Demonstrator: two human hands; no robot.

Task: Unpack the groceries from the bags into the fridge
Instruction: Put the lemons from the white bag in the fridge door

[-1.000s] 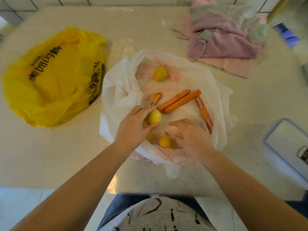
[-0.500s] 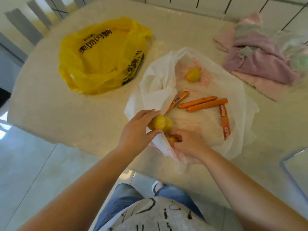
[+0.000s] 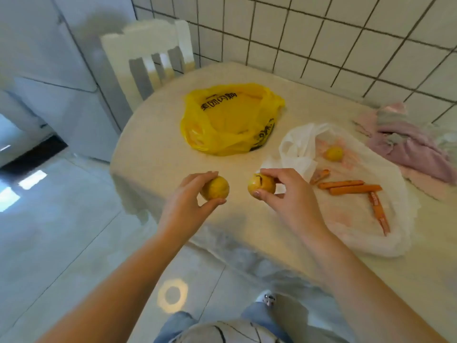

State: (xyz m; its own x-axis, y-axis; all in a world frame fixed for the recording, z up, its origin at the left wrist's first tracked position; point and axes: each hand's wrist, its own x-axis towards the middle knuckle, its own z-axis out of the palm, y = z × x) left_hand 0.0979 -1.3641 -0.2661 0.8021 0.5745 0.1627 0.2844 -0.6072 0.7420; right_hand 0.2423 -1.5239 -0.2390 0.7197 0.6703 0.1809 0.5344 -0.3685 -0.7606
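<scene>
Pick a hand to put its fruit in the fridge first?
Left, probably. The left hand holds a yellow fruit on the side nearer the white fridge; the right hand holds its fruit over the table.

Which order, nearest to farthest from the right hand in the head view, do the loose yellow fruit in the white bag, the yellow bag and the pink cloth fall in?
Measured from the right hand:
1. Loose yellow fruit, in the white bag, up and to the right.
2. Yellow bag, farther back on the table, toward the left.
3. Pink cloth, at the table's far right by the tiled wall.
</scene>
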